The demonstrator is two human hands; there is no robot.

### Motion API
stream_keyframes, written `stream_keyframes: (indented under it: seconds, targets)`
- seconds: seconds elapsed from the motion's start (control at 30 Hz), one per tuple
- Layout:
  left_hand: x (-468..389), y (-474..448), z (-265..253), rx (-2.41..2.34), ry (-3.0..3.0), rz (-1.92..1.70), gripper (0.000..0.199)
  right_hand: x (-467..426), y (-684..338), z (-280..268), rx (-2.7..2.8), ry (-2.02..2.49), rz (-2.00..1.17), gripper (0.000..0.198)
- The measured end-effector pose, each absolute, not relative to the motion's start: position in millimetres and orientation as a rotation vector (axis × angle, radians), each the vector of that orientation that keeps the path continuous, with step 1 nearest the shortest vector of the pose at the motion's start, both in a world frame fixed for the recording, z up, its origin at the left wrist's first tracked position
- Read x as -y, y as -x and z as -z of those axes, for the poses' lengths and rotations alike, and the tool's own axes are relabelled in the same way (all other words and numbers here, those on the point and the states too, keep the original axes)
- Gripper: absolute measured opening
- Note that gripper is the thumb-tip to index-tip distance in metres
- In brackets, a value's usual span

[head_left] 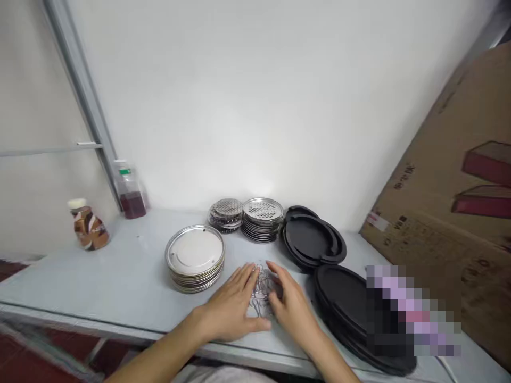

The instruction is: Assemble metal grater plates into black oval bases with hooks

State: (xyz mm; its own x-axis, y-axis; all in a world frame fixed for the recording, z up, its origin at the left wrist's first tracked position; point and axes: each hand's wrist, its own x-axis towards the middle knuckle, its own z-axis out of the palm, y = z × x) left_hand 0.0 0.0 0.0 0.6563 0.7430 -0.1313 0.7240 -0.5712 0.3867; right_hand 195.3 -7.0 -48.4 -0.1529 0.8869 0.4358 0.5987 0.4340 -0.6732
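A small heap of thin bent metal wire pieces (261, 287) lies on the table between my hands. My left hand (233, 306) rests at its left side, fingers stretched out and thumb pointing right. On the other side, my right hand (289, 298) curves around the heap with thumb and fingers apart. Neither hand visibly grips anything; whether the fingertips touch the wires is hard to tell. Left of my left hand stands a stack of round silver metal plates (195, 250). Black round plastic parts (343, 298) lie stacked to the right of my right hand.
Behind stand a stack of perforated metal discs (262, 210), a smaller disc pile (227, 208) and more black round parts (311, 236). A brown-labelled bottle (90, 229) and a bottle of dark red liquid (132, 199) are far left. A large cardboard box (451, 213) leans right.
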Motion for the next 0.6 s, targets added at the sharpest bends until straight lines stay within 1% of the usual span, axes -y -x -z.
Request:
stream_keyframes:
  seconds: [0.07, 0.17, 0.23, 0.33, 0.37, 0.5, 0.6]
  targets:
    - [-2, -6, 2, -1.147, -2.466, -0.079, 0.115, 8, -199, 50, 1.805, 1.304, -0.466, 0.065]
    - [-5, -14, 4, -1.105, -2.470, -0.161, 0.123, 9, -202, 51, 1.772, 1.329, -0.573, 0.070]
    - [-8, -17, 6, -1.060, -2.472, -0.279, 0.118, 10, -201, 50, 1.782, 1.321, -0.667, 0.072]
    - [-10, -18, 10, -1.027, -2.466, -0.482, 0.098, 11, -197, 47, 1.835, 1.295, -0.728, 0.074]
    - [-10, -18, 11, -1.028, -2.465, -0.517, 0.095, 11, -196, 47, 1.853, 1.285, -0.735, 0.074]
    - [-12, -12, 16, -0.998, -2.387, -0.619, 0.095, 11, -194, 45, 1.868, 1.262, -0.745, 0.076]
    - [-14, -3, 17, -1.011, -2.303, -0.694, 0.093, 12, -194, 45, 1.849, 1.254, -0.753, 0.071]
